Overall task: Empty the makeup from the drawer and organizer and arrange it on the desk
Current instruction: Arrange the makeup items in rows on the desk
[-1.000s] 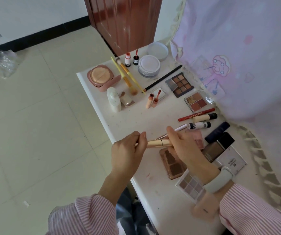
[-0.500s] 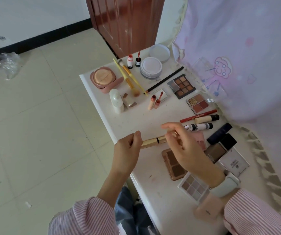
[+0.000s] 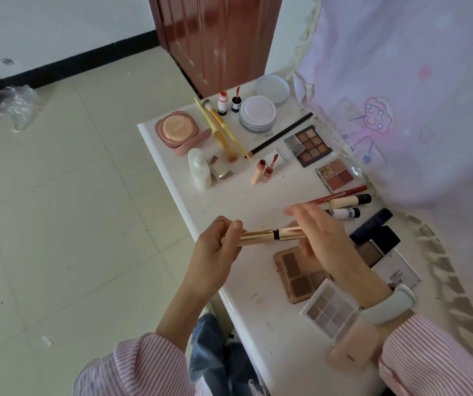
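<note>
I hold a slim gold makeup tube [image 3: 261,237] level above the near part of the white desk [image 3: 258,207]. My left hand [image 3: 215,252] grips its left end. My right hand [image 3: 321,238] pinches the right part, the cap, with the upper fingers spread and blurred. A thin dark gap shows between cap and tube. Under my hands lie a rose-gold brown palette [image 3: 298,275] and a clear palette of pale shades [image 3: 329,310]. Tubes and a red pencil [image 3: 341,195] lie beyond my right hand.
Farther back lie a pink cushion compact [image 3: 176,130], yellow brushes [image 3: 221,130], a white bottle [image 3: 199,168], round white jars [image 3: 258,112], small red bottles, lip glosses [image 3: 263,170], two more palettes [image 3: 309,145]. A pink curtain [image 3: 401,95] borders the right; tiled floor lies left.
Both hands have turned the gold tube from tilted to level. My right hand has shifted along the cap, and a dark gap now shows at the joint.
</note>
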